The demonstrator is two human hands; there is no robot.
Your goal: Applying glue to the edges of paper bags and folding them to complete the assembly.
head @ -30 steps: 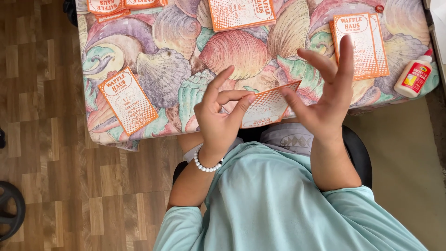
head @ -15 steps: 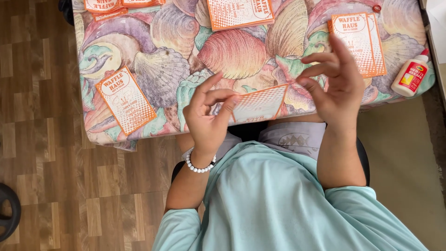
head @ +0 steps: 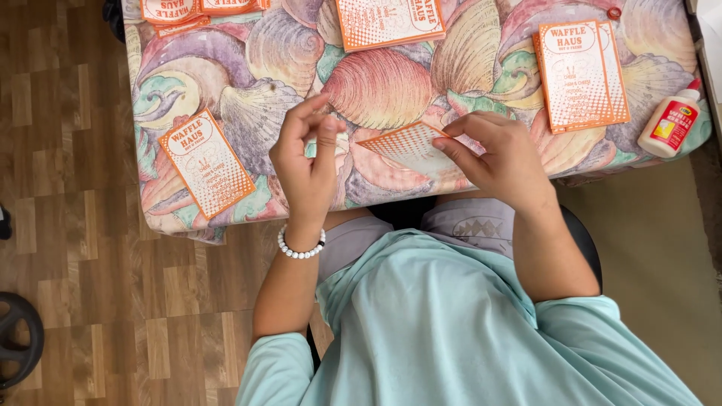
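Observation:
I sit at a table covered with a seashell-patterned cloth (head: 481,53). My right hand (head: 502,159) pinches the right end of an orange-and-white printed paper piece (head: 406,146), which lies low over the cloth in front of me. My left hand (head: 304,165) is raised just left of that piece with its fingers apart and nothing in them; it does not touch the paper. A white bead bracelet (head: 301,246) circles my left wrist.
More orange-and-white printed pieces lie on the cloth: one at the left (head: 207,173), a stack at the right (head: 579,71), another at the top centre (head: 391,22), one at the top left (head: 169,9). A white glue bottle (head: 669,124) lies at the right edge. A black round object (head: 15,338) sits on the wooden floor.
Both hands held the paper piece up before. Now they have dropped toward the cloth, the left hand has let go and moved left, and the right hand keeps the piece.

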